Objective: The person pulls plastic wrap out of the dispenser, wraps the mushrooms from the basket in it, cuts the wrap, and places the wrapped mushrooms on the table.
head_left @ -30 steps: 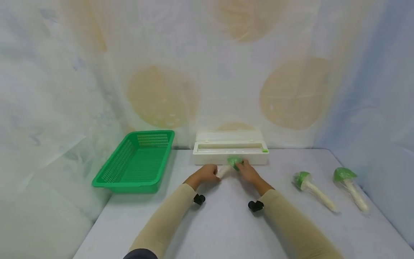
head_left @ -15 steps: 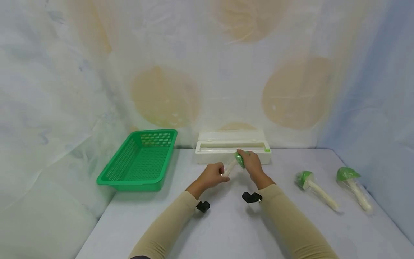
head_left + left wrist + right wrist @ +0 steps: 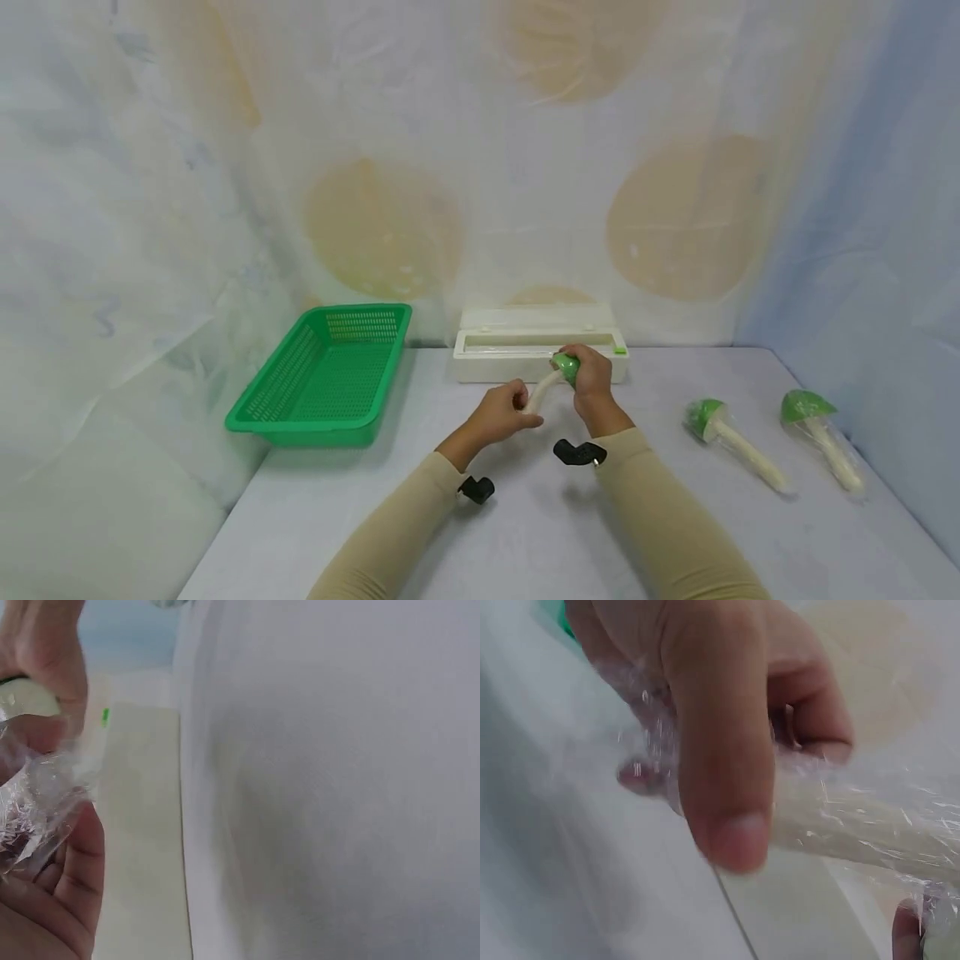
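A mushroom with a green cap and a long pale stem (image 3: 544, 388), wrapped in clear plastic film (image 3: 34, 802), is held above the table between both hands. My right hand (image 3: 594, 382) grips it by the cap. At the lower end of the stem, my left hand (image 3: 498, 413) holds the film-covered stem between thumb and fingers. In the right wrist view, the left thumb (image 3: 727, 780) lies across the film and stem. Behind the hands stands a white cling film dispenser (image 3: 491, 369), its lid raised and a green slider at the right end.
To the left stands a green perforated basket (image 3: 303, 437). Two more film-wrapped mushrooms lie on the right: one nearer (image 3: 750, 458), one by the right edge (image 3: 831, 450). Pale patterned sheeting (image 3: 540, 192) surrounds the back and sides of the white table (image 3: 525, 550).
Both hands have lifted the mushroom off the table in front of the dispenser. My right hand has turned round the cap, and the left has shifted slightly right along with the stem.
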`<act>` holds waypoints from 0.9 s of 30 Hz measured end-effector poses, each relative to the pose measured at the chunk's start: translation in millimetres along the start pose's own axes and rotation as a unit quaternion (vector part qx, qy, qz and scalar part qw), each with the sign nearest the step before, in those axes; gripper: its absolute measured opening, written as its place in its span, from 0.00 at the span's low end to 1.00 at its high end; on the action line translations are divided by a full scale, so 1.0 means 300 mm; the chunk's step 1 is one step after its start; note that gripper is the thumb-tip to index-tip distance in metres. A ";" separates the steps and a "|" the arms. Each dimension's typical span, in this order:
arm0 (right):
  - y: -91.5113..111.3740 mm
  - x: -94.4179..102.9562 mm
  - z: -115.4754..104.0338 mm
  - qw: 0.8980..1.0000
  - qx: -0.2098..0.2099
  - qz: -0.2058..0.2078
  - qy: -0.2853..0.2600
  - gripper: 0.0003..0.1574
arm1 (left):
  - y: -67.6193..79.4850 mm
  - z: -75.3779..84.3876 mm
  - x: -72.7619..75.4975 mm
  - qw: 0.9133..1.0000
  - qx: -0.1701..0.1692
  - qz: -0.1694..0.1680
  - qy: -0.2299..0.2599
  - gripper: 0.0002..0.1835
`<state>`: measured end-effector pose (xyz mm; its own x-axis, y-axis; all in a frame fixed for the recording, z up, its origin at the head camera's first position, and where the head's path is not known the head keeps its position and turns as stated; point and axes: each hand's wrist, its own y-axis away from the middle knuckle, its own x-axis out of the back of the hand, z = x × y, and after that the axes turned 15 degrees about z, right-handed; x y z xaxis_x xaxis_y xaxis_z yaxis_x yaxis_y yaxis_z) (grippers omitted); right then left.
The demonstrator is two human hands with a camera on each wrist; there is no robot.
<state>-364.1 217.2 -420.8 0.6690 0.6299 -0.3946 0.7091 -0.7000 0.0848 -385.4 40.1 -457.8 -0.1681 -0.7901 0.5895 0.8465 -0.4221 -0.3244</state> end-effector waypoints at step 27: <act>-0.021 0.007 -0.042 0.991 0.043 -0.048 0.118 0.12 | 0.040 -0.009 0.013 0.956 0.154 -0.124 0.218 0.19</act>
<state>-364.2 227.2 -410.8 0.6399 0.7490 -0.1715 0.7572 -0.6527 -0.0255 -377.2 30.7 -461.3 -0.5206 -0.8209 0.2347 0.8505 -0.5227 0.0581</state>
